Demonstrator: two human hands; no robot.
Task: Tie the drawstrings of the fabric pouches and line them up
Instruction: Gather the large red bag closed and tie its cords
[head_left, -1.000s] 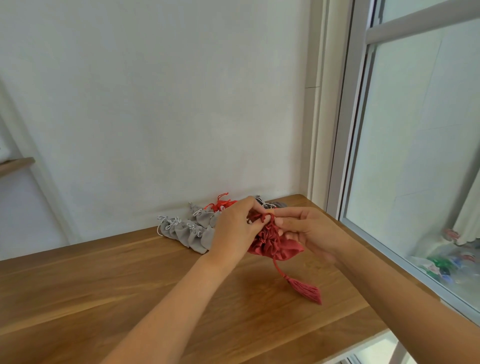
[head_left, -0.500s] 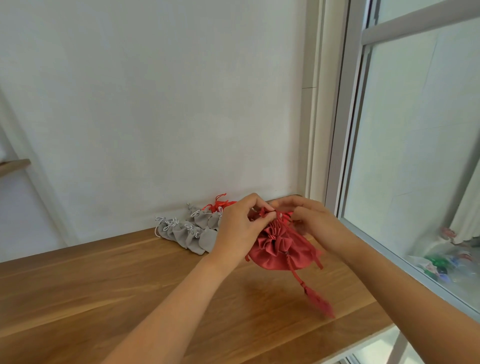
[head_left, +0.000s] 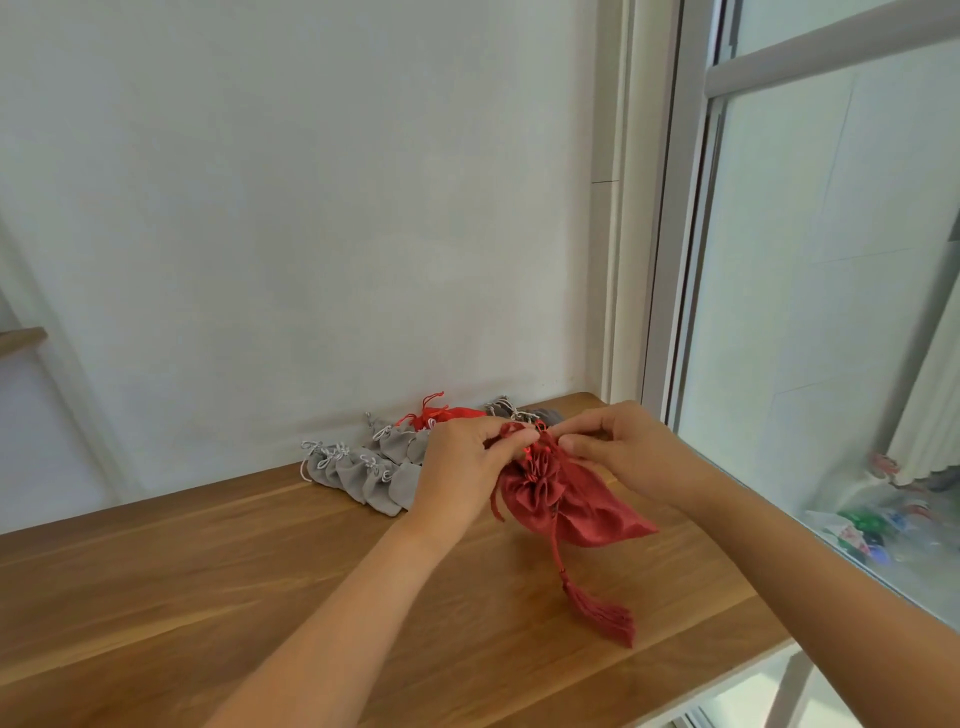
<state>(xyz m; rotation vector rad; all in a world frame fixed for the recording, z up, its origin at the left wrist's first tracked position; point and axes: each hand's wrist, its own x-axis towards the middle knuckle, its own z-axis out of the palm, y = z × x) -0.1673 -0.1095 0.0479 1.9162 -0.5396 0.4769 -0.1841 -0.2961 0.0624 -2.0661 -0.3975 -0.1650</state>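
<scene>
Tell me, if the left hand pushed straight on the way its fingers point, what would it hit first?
Probably the right hand: the left hand points across the gathered neck of the red pouch at its fingertips, though depth is unclear.

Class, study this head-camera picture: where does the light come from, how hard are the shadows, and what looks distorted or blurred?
Head view: daylight from the window at right; soft shadows on the table; wide lens leans the window frame; items beyond the glass blurred; red pouch sharp.
</scene>
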